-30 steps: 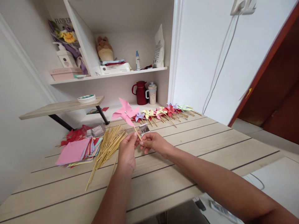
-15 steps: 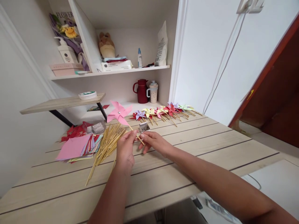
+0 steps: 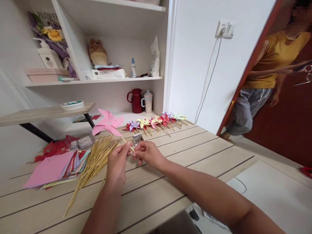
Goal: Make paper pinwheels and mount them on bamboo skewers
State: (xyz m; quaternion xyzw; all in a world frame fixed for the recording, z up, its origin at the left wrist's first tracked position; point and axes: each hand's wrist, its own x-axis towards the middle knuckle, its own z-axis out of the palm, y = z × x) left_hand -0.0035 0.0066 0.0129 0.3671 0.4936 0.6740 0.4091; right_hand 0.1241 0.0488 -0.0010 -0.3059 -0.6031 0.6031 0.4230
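The pinwheel (image 3: 107, 125) is matt pink paper with a shiny, metal-looking pin (image 3: 109, 123); its stick (image 3: 124, 140) looks like smooth, pale wood. The loose sticks (image 3: 95, 159) have the same woody look with a faint sheen, and the sheets (image 3: 50, 167) are flat, matt paper. The table (image 3: 207, 152) shows a smooth wood-grain surface. Small studs (image 3: 139, 142) glint like metal. The jug (image 3: 136, 101) appears glossy, the plush (image 3: 97, 55) soft, fuzzy cloth, and the wall (image 3: 195, 48) smooth and matt.
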